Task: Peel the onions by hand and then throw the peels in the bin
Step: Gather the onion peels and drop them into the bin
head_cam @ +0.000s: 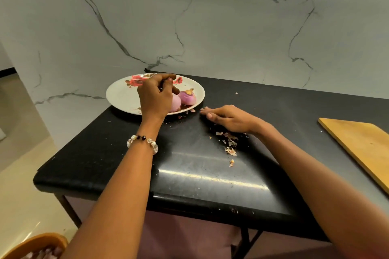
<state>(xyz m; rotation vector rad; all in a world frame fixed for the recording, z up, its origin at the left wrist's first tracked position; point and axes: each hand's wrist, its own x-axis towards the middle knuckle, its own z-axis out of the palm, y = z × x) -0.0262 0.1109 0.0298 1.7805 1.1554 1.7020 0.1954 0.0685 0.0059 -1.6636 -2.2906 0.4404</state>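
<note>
Peeling looks done: two pale purple peeled onions [183,100] sit on the white round plate with red flower print [122,96], at its right side, touching or nearly touching each other. Plate is at the back left of the black glossy stone surface [200,174].

Left hand [156,96] hovers over the plate, partly covering the left onion. Fingers are curled inward at the tips, apparently pinching something small and dark; can't tell what, probably a peel scrap picked off the plate.

Right hand [226,118] lies flat, palm down on the surface just right of the plate, fingers straight and together, holding nothing. Loose brown-pink onion peel flakes [228,145] are scattered under and below the wrist, so the flat hand reads as a sweep to herd them into one pile.

Orange round bin [35,246] sits at the bottom left, on the floor below the surface edge, with pink peels already inside. Placement makes sense: scraps can be swept off the near-left edge straight into it.

Wooden cutting board [362,147] lies far right, untouched.

Judgement: task is in cleanup; remaining flakes need gathering and binning.
</note>
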